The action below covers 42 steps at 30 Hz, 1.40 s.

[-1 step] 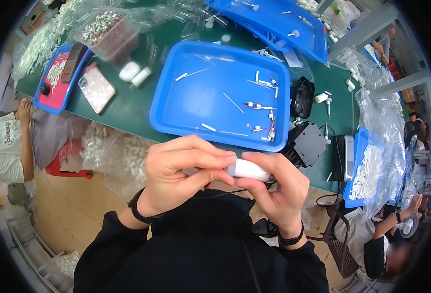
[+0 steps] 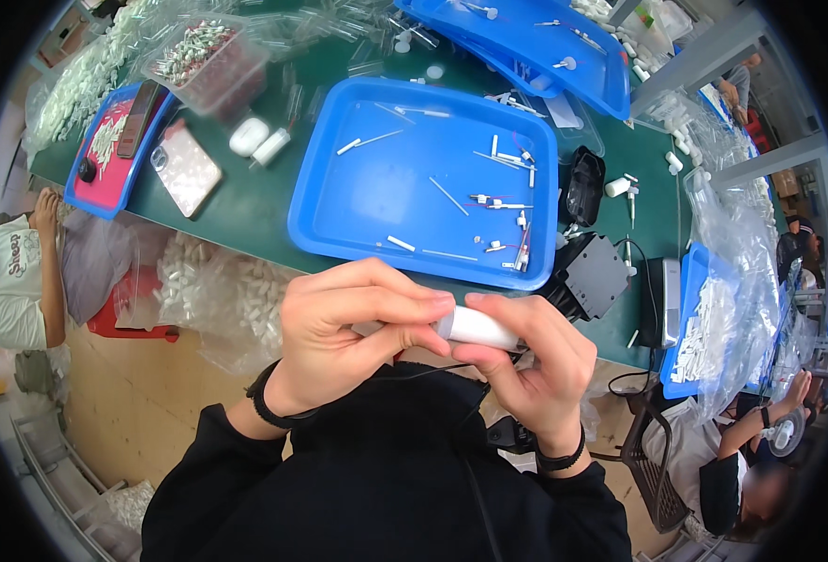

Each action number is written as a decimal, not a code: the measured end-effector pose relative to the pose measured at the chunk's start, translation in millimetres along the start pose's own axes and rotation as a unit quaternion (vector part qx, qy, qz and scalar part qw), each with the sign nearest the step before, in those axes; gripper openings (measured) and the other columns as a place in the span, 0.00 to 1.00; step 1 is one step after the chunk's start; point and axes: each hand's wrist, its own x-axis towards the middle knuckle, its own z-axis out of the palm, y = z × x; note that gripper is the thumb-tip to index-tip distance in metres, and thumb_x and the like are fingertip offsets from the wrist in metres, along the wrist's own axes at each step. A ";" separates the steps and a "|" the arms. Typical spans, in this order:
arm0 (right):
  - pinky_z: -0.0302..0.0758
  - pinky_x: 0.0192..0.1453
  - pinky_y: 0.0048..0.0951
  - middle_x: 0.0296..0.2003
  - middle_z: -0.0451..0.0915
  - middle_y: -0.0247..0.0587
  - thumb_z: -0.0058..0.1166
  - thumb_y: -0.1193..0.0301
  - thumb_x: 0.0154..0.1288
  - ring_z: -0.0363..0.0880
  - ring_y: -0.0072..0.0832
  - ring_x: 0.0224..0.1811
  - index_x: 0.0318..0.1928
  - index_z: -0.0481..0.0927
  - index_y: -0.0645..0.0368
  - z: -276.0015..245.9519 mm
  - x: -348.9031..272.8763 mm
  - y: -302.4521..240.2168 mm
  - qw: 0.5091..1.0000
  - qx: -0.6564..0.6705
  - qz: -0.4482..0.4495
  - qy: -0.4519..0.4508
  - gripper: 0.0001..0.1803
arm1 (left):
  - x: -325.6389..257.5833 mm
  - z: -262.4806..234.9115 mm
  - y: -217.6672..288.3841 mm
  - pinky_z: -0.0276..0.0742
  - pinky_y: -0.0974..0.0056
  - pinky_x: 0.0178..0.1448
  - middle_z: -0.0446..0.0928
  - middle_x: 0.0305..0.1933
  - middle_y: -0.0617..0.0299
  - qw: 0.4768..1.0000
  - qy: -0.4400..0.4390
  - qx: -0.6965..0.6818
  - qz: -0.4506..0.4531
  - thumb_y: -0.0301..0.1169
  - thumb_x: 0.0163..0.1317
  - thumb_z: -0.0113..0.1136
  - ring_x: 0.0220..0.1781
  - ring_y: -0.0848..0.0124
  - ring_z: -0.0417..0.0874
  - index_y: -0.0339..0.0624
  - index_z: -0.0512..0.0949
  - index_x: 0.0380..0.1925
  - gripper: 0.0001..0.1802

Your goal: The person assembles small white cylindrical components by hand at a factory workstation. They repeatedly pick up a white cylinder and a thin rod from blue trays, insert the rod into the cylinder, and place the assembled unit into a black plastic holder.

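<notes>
In front of my chest, both hands hold a white plastic tube lying almost level. My left hand pinches the tube's left end between thumb and fingers; a translucent greyish part shows there. Around its right end, the thumb and fingers of my right hand are closed, hiding the tip. Just beyond my hands lies a blue tray with thin white sticks, short white tubes and small wired parts scattered in it, mostly on the right side.
Right of the tray sit an open black case and a dark grey device. At left are a phone, a white earphone case and a clear tub of small parts. Stacked blue trays stand behind. People sit at both sides.
</notes>
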 end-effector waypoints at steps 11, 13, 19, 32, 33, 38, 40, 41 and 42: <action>0.73 0.24 0.24 0.26 0.78 0.40 0.69 0.71 0.44 0.77 0.29 0.22 0.40 0.80 0.66 -4.1 -4.4 -0.1 0.997 -0.046 -0.049 -0.025 0.20 | -3.6 1.5 2.6 0.81 0.71 0.33 0.79 0.33 0.50 0.995 -0.016 0.014 0.094 0.13 0.44 0.65 0.31 0.66 0.83 0.32 0.82 0.31 0.11; 0.73 0.25 0.23 0.28 0.79 0.41 0.68 0.72 0.45 0.77 0.29 0.23 0.40 0.79 0.67 -5.6 -2.5 -3.9 0.999 0.000 -0.027 -0.033 0.20 | -1.9 0.9 3.7 0.81 0.70 0.33 0.79 0.33 0.50 0.993 -0.023 0.009 0.112 0.13 0.44 0.65 0.33 0.65 0.83 0.32 0.82 0.30 0.11; 0.75 0.32 0.26 0.35 0.80 0.44 0.65 0.77 0.49 0.78 0.30 0.30 0.42 0.80 0.67 -6.7 0.6 -12.1 0.999 0.039 -0.031 -0.022 0.17 | 0.9 -1.5 9.0 0.80 0.69 0.35 0.79 0.33 0.51 0.997 -0.011 -0.046 0.054 0.16 0.41 0.69 0.33 0.67 0.83 0.34 0.81 0.30 0.13; 0.81 0.42 0.29 0.32 0.80 0.42 0.66 0.80 0.44 0.81 0.32 0.33 0.39 0.82 0.64 1.8 -10.8 -7.6 0.996 0.017 -0.078 0.044 0.17 | -1.1 -7.7 10.4 0.82 0.68 0.31 0.79 0.32 0.49 0.994 -0.050 -0.090 0.023 0.12 0.42 0.67 0.33 0.62 0.83 0.31 0.81 0.26 0.10; 0.82 0.43 0.29 0.32 0.80 0.42 0.66 0.81 0.44 0.81 0.32 0.33 0.39 0.82 0.64 1.5 -9.3 -5.7 0.995 0.012 -0.092 0.039 0.17 | -1.6 -6.3 10.7 0.82 0.68 0.31 0.79 0.32 0.49 0.995 -0.048 -0.079 0.027 0.11 0.42 0.66 0.33 0.62 0.83 0.31 0.81 0.26 0.09; 0.82 0.44 0.30 0.32 0.78 0.41 0.66 0.82 0.43 0.81 0.32 0.34 0.39 0.83 0.61 0.8 -6.6 -3.2 0.989 -0.020 -0.144 0.028 0.17 | 0.4 -7.4 0.7 0.82 0.68 0.33 0.79 0.34 0.48 0.995 -0.048 -0.056 0.063 0.12 0.43 0.66 0.35 0.62 0.84 0.32 0.81 0.28 0.10; 0.82 0.44 0.29 0.32 0.78 0.40 0.66 0.82 0.43 0.81 0.32 0.35 0.39 0.83 0.59 0.7 -3.1 -2.6 0.988 -0.020 -0.149 0.033 0.18 | 2.4 -9.7 -0.4 0.81 0.68 0.36 0.80 0.35 0.48 0.997 -0.045 -0.030 0.049 0.14 0.42 0.68 0.36 0.63 0.84 0.34 0.81 0.29 0.11; 0.82 0.43 0.29 0.33 0.78 0.41 0.66 0.81 0.43 0.81 0.33 0.35 0.39 0.84 0.58 2.4 -3.8 -2.7 0.991 0.005 -0.128 0.032 0.18 | 1.0 -10.5 -1.1 0.81 0.68 0.37 0.80 0.35 0.49 0.998 -0.046 -0.039 0.022 0.15 0.42 0.68 0.37 0.64 0.84 0.34 0.81 0.29 0.11; 0.82 0.43 0.29 0.34 0.79 0.42 0.66 0.81 0.43 0.82 0.33 0.36 0.39 0.84 0.58 4.4 -5.5 -4.0 0.994 0.029 -0.104 0.033 0.17 | -0.1 -11.0 -1.3 0.81 0.68 0.38 0.80 0.35 0.49 0.998 -0.049 -0.049 -0.004 0.16 0.41 0.69 0.37 0.64 0.83 0.34 0.81 0.29 0.12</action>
